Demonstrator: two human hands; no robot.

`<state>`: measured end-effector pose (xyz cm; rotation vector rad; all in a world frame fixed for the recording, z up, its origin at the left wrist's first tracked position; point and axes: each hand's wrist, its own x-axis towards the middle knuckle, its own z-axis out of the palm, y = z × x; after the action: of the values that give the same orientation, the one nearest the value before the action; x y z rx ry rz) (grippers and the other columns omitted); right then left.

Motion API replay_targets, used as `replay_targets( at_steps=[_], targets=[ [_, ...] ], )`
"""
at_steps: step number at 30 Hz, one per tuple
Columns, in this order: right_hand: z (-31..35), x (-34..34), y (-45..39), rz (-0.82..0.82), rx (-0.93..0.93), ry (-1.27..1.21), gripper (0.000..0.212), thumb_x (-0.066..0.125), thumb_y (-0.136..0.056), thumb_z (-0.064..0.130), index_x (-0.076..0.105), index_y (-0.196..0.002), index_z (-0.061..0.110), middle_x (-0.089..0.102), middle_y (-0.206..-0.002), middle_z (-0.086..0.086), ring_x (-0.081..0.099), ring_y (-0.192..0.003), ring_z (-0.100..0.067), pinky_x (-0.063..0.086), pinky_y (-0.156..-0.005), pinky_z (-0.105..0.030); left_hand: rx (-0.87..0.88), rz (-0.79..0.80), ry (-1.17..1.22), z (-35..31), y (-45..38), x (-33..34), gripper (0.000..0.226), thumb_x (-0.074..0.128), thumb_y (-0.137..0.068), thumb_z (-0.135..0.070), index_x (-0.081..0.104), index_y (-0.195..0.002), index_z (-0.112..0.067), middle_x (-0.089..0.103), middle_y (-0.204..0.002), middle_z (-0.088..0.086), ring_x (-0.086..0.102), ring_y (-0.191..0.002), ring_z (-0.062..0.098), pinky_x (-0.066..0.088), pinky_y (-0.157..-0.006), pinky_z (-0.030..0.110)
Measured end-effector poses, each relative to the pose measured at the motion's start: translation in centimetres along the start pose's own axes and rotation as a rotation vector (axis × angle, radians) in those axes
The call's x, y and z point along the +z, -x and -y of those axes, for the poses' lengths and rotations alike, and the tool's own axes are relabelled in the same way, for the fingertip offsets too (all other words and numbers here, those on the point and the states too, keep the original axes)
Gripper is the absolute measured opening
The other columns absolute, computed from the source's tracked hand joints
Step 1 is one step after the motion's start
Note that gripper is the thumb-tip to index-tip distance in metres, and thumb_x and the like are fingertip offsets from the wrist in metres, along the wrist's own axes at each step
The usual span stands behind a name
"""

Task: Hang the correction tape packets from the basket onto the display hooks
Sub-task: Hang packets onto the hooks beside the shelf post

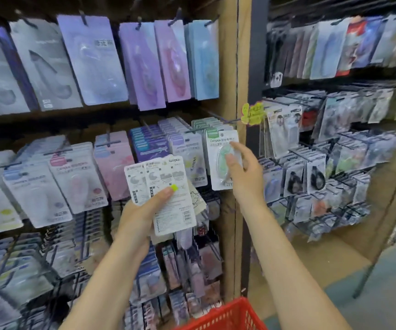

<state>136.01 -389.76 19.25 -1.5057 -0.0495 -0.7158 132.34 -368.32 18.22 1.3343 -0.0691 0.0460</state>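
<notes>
Hanging correction tape packets

Our left hand point(142, 210) grips a fanned stack of packets point(161, 191); our right hand's point(244, 172) fingers, loosely spread, touch the hanging green packet point(218, 148).

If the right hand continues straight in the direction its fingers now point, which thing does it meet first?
Probably nothing new: the right hand already touches the white packet with the green correction tape hanging on its hook; behind it hang more such packets, though depth is unclear.
</notes>
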Motion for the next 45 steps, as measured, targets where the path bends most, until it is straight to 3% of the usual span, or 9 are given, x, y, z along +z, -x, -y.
replay_targets(
  at_steps=[10,19,21,25,29,35,38,42,45],
  targets=[
    [-3.3,0.5,-3.6,0.006,-0.042,0.076,0.036,0.055,-0.104,0.028,0.060,-0.139,0.026,0.055,-0.139,0.018,0.040,-0.115,0.018,0.033,-0.088,0.004,-0.002,-0.063,-0.061,1.4,-1.2,2.3,0.057,0.088,-0.071,-0.031,0.071,-0.125,-0.021,0.078,-0.116,0.005,0.075,-0.108,0.028,0.052,-0.103,0.059],
    [-4.3,1.0,-4.6,0.091,-0.145,0.326,0.050,0.053,-0.104,0.033,0.042,-0.153,0.029,0.055,-0.142,-0.001,0.052,-0.121,-0.012,0.039,-0.094,-0.023,0.008,-0.092,-0.095,1.2,-1.1,1.9,0.047,0.077,-0.082,-0.025,0.069,-0.128,-0.018,0.078,-0.116,0.005,0.075,-0.108,0.027,0.054,-0.100,0.055],
    [-4.9,1.0,-3.5,0.124,-0.166,0.397,0.060,0.049,-0.104,0.039,0.027,-0.159,0.030,0.046,-0.142,-0.007,0.048,-0.117,-0.013,0.038,-0.093,-0.025,0.006,-0.092,-0.097,1.2,-1.0,1.8,0.048,0.077,-0.082,-0.025,0.069,-0.128,-0.018,0.078,-0.116,0.005,0.075,-0.107,0.027,0.055,-0.099,0.054],
    [-5.4,1.3,-1.0,0.036,-0.305,0.508,0.067,0.032,-0.103,0.053,0.022,-0.161,0.021,0.023,-0.164,-0.010,0.021,-0.152,-0.023,0.025,-0.122,-0.042,-0.012,-0.093,-0.092,1.5,-0.8,1.4,0.052,0.078,-0.078,-0.026,0.068,-0.129,-0.017,0.077,-0.117,0.007,0.075,-0.108,0.029,0.055,-0.099,0.054],
    [-5.4,2.1,-1.9,0.061,-0.472,0.520,0.072,0.018,-0.103,0.060,0.032,-0.157,0.014,0.024,-0.166,-0.008,0.014,-0.156,-0.023,0.013,-0.126,-0.042,-0.007,-0.096,-0.092,1.5,-0.5,1.1,0.049,0.077,-0.080,-0.024,0.068,-0.129,-0.017,0.077,-0.117,0.007,0.075,-0.107,0.029,0.058,-0.093,0.049],
    [-5.8,2.8,-5.1,0.299,-0.375,0.674,0.084,0.007,-0.093,0.074,0.016,-0.162,0.026,-0.002,-0.170,0.010,-0.009,-0.156,-0.011,0.004,-0.126,-0.049,0.007,-0.101,-0.099,1.0,-0.1,1.0,0.047,0.076,-0.081,-0.026,0.069,-0.127,-0.017,0.078,-0.116,0.006,0.075,-0.106,0.028,0.059,-0.089,0.046],
    [-5.1,2.5,-5.0,0.297,-0.314,0.556,0.095,0.003,-0.089,0.081,0.030,-0.158,0.022,0.011,-0.170,0.006,0.002,-0.156,-0.014,0.005,-0.126,-0.041,0.006,-0.094,-0.099,0.8,0.0,0.9,0.050,0.076,-0.081,-0.027,0.068,-0.129,-0.017,0.077,-0.118,0.006,0.075,-0.108,0.028,0.057,-0.093,0.048],
    [-3.7,1.3,-0.5,0.119,-0.304,0.292,0.055,0.036,-0.099,0.059,0.064,-0.125,0.019,0.057,-0.134,0.005,0.046,-0.128,-0.009,0.034,-0.108,-0.027,0.009,-0.055,-0.061,0.8,0.5,0.8,0.051,0.074,-0.080,-0.026,0.067,-0.129,-0.015,0.077,-0.118,0.007,0.074,-0.109,0.027,0.063,-0.085,0.042],
    [-1.9,0.7,3.6,0.413,-0.027,0.018,0.031,0.067,-0.085,0.054,0.065,-0.096,0.026,0.064,-0.098,0.011,0.058,-0.089,0.005,0.044,-0.077,-0.014,0.004,-0.020,-0.043,1.4,0.8,1.1,0.051,0.073,-0.082,-0.026,0.066,-0.131,-0.014,0.076,-0.120,0.008,0.074,-0.110,0.029,0.064,-0.085,0.042]
  ],
)
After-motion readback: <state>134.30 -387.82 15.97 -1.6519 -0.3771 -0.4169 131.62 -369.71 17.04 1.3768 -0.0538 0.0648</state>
